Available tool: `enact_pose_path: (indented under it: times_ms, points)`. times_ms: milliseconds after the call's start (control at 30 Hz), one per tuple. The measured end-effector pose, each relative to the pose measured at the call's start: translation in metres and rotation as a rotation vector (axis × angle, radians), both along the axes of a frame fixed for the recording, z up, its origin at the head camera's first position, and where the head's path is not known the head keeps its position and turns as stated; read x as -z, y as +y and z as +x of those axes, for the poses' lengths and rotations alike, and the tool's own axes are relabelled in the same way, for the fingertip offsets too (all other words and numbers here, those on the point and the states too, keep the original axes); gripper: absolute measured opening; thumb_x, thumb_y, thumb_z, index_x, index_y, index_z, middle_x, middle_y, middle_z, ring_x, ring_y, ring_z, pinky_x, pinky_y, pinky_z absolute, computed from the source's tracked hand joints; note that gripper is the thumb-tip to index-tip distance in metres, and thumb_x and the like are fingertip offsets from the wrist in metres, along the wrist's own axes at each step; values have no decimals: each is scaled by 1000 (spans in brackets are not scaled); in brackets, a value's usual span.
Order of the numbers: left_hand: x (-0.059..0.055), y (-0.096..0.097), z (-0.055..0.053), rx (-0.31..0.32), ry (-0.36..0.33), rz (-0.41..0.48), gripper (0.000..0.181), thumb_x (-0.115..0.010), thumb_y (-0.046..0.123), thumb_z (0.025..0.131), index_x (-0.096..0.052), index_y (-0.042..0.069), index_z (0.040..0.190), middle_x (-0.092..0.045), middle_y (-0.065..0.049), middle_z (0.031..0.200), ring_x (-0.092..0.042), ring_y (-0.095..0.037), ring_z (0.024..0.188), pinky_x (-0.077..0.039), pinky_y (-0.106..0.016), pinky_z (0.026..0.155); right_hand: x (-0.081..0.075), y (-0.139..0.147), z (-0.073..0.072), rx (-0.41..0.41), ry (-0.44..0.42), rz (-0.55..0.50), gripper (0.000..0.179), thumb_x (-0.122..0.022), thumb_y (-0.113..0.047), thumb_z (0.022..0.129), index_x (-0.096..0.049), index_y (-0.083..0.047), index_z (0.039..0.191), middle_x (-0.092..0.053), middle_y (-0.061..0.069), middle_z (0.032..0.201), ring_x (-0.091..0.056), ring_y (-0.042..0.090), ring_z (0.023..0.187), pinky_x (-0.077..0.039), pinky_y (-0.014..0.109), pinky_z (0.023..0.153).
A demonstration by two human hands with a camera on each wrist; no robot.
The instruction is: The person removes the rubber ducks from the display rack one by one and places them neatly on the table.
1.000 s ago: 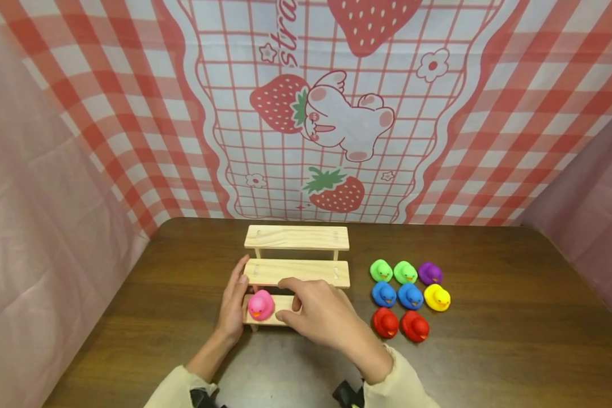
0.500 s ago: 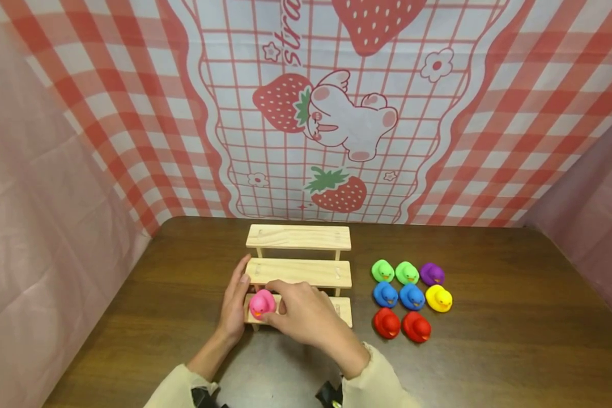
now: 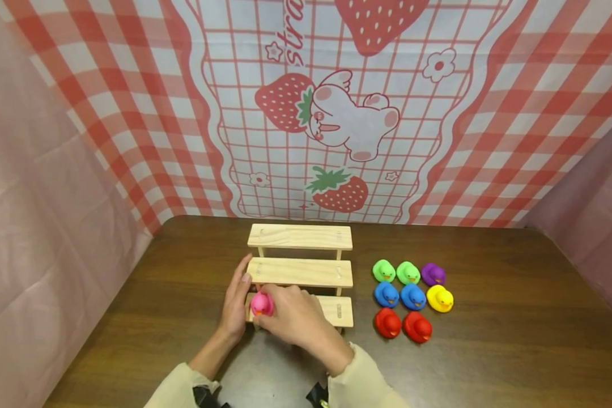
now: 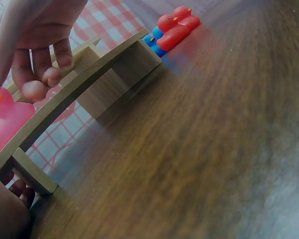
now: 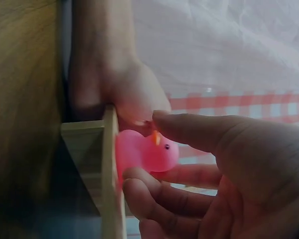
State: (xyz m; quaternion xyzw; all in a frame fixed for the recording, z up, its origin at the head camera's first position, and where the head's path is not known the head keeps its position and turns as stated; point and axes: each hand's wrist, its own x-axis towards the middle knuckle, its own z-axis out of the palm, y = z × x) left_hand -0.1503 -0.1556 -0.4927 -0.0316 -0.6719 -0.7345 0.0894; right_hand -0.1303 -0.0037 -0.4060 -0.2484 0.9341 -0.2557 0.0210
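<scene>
A pink rubber duck sits at the left end of the lowest shelf of a three-step wooden rack. My right hand holds the duck between thumb and fingers; in the right wrist view the thumb lies by the orange beak and the fingertips are on the other side. At the rack's left end, my left hand grips the lowest shelf's side. In the left wrist view some of its fingertips show under that shelf, by the leg. The right hand covers part of the lowest shelf.
Right of the rack stand two green ducks, a purple duck, two blue ducks, a yellow duck and two red ducks in rows. A strawberry-print cloth hangs behind the brown table.
My right hand has moved left along the lowest shelf and closed round the pink duck, uncovering the shelf's right end. My left hand has stayed at the rack's left side.
</scene>
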Motion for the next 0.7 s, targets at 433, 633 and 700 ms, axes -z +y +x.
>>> enact_pose_path:
  times_ms: [433,633,700]
  points:
    - [0,1,0,-3,-12,5,51,-33,24,109,-29,8,157,-50,16,138,-49,3,118,-36,-14,103,12,-6,4,58,173,45,31,-78,-37,81,-71,-18,105,-70,1,75,-61,15,55,-36,25,43]
    - [0,1,0,-6,-13,6,52,-33,24,109,-28,6,157,-53,21,131,-51,2,113,-37,-15,101,11,-6,5,60,189,46,27,-78,-35,81,-71,-19,101,-69,-1,74,-58,13,54,-35,24,42]
    - [0,1,0,-5,-14,8,51,-33,24,109,-28,6,157,-54,21,127,-52,1,108,-40,-16,98,10,-5,5,59,197,42,26,-79,-34,80,-72,-19,100,-69,-1,74,-58,13,54,-36,24,42]
